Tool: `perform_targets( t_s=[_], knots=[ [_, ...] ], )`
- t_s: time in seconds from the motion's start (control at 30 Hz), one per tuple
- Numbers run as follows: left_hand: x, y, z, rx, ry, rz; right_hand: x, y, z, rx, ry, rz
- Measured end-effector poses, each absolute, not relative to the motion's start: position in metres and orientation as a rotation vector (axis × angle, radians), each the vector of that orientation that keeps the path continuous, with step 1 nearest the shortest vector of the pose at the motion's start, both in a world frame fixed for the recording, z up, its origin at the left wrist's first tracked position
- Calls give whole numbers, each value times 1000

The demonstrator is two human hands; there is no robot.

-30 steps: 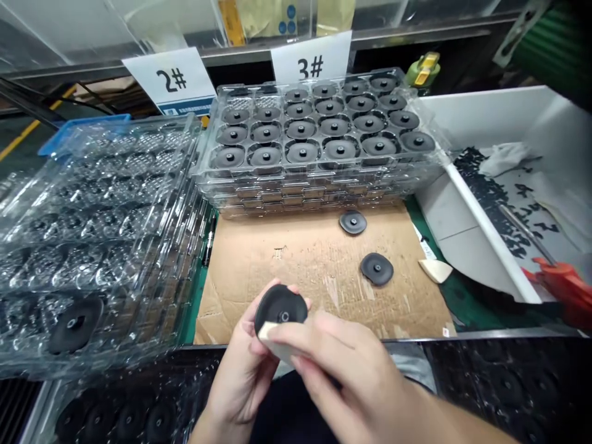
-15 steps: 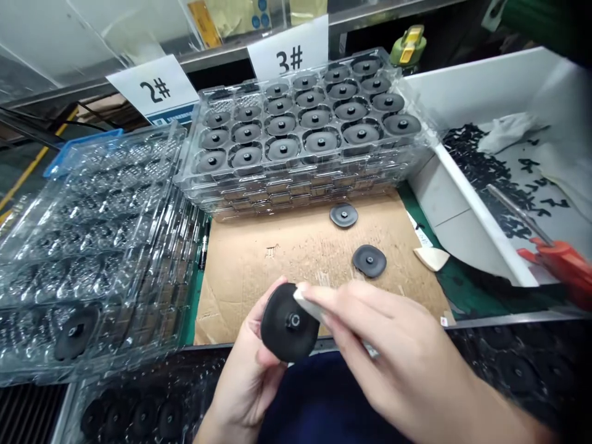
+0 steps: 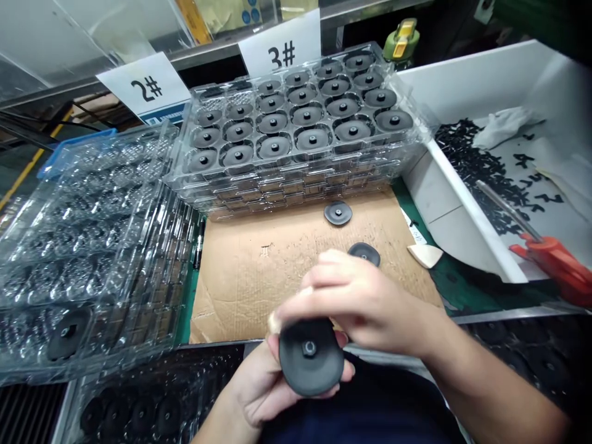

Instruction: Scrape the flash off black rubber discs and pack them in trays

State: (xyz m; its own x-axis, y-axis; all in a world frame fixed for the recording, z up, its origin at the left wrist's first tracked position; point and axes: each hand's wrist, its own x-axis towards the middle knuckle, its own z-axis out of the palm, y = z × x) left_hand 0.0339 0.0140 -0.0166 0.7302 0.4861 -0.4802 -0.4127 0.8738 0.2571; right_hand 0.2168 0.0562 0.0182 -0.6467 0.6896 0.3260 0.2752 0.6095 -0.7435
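My left hand (image 3: 271,382) holds a black rounded disc (image 3: 312,370) near my lap, its fingers around the underside and sides. A small raised hub with a metal centre faces up from the disc. My right hand (image 3: 351,299) is closed over the disc's far edge, fingers curled. A small pale piece (image 3: 274,322) shows at its fingertips by the disc's upper left rim; most of it is hidden. Beyond the hands, two similar discs lie on the cardboard sheet (image 3: 240,277): a farther disc (image 3: 338,213) and a nearer disc (image 3: 363,251), partly covered by my right hand.
A stack of clear trays (image 3: 287,179) filled with black discs stands behind the cardboard. More clear trays (image 3: 92,216) are stacked left. On the right are a cream wedge (image 3: 425,255), a white bin (image 3: 472,216) of small black parts and a red-handled tool (image 3: 555,259).
The disc has moved right and down, toward me. My right hand has shifted from the disc's right side to across its far edge, with its fingertips now at the upper left rim.
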Motion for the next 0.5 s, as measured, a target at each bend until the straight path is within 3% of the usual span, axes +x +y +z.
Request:
perform_targets(
  t_s=[0.13,0.3,0.43,0.5],
  knots=[
    [28,17,-9,145,517,511,214,44,-29,-1185,-1967,846],
    [19,21,-4,247,584,564,202,15,-88,-1340,-2181,691],
    [17,19,-5,288,612,618,203,14,-52,-1464,-2009,590],
    [18,18,-7,310,687,634,200,16,-16,-1296,-1938,532]
  ],
)
